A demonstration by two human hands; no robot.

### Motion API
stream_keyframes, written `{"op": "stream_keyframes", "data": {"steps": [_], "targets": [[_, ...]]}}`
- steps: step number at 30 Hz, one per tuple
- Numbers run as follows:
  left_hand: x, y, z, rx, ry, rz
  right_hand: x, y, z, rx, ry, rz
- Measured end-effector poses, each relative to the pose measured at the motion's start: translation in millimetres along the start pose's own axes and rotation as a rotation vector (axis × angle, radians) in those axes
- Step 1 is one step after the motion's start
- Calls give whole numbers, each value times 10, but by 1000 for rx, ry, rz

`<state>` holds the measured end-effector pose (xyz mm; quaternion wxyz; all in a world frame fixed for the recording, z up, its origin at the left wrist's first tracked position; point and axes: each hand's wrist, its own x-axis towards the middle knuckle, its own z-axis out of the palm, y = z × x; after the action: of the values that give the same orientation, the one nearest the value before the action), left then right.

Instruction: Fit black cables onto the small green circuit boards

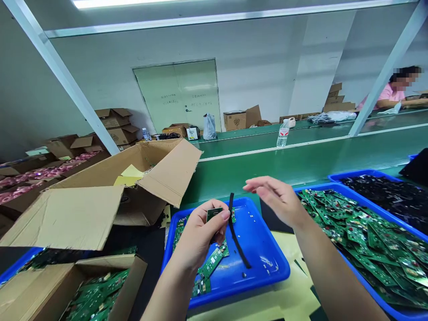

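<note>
The left hand (pixel 200 234) is raised over a blue tray (pixel 264 263), its thumb and fingers closed on a small circuit board (pixel 214 213), which they hold upright with its face towards the camera, probably so that it can be looked over. A black strip (pixel 239 245) runs up past the thumb beside the board and trails down towards the tray floor (whether it is pinched with the board or only leans against the thumb is hard to tell). The right hand (pixel 279 200) hovers just to the right of the board, fingers spread and holding nothing. It is close to the strip's upper end but apart from it.

Loose boards (pixel 212 263) lie under the left hand at the tray's left side. The tray sits directly in front of the person, within easy reach of both hands. A large blue bin (pixel 321 186) on the right is heaped with green boards (pixel 361 240), and a second bin (pixel 364 173) behind it holds dark parts. On the left stands an open cardboard box (pixel 100 209), and a carton (pixel 100 294) of more boards sits at the near edge. Beyond them, a bottle (pixel 282 133) stands on the long green surface (pixel 301 160), where another person (pixel 391 93) sits at the far right.
</note>
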<state>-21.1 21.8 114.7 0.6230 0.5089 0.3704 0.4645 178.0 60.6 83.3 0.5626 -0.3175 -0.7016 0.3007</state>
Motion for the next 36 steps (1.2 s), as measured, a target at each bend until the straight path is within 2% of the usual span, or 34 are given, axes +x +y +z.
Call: {"op": "stream_keyframes", "data": {"steps": [3, 8, 12, 17, 20, 22, 25, 27, 29, 32, 36], "targets": [[7, -31, 14, 21, -9, 3, -52, -130, 230, 60, -64, 45], [37, -76, 11, 17, -8, 17, -120, -216, 447, 77, 68, 4], [41, -88, 29, -3, 5, 7, -117, -192, 457, 47, 169, -42], [39, -55, 46, -117, -49, -11, -84, -175, 420, 89, 293, -35], [54, -26, 30, -205, -5, 15, -90, -208, 340, 78, 377, -40], [62, -14, 21, -233, 26, 32, -102, -236, 265, -25, 317, -68], [64, -14, 18, -163, 53, 46, -113, -270, 182, -247, 81, -150], [62, -24, 15, -86, 28, 31, -110, -284, 173, -369, -60, -238], [62, -35, 4, -27, -16, 19, -106, -291, 195, -449, -148, -319], [65, -44, -22, 37, -54, 19, -106, -295, 238, -536, -197, -394], [46, -38, -37, 84, -75, -36, -118, -297, 258, -644, -195, -422]]}}
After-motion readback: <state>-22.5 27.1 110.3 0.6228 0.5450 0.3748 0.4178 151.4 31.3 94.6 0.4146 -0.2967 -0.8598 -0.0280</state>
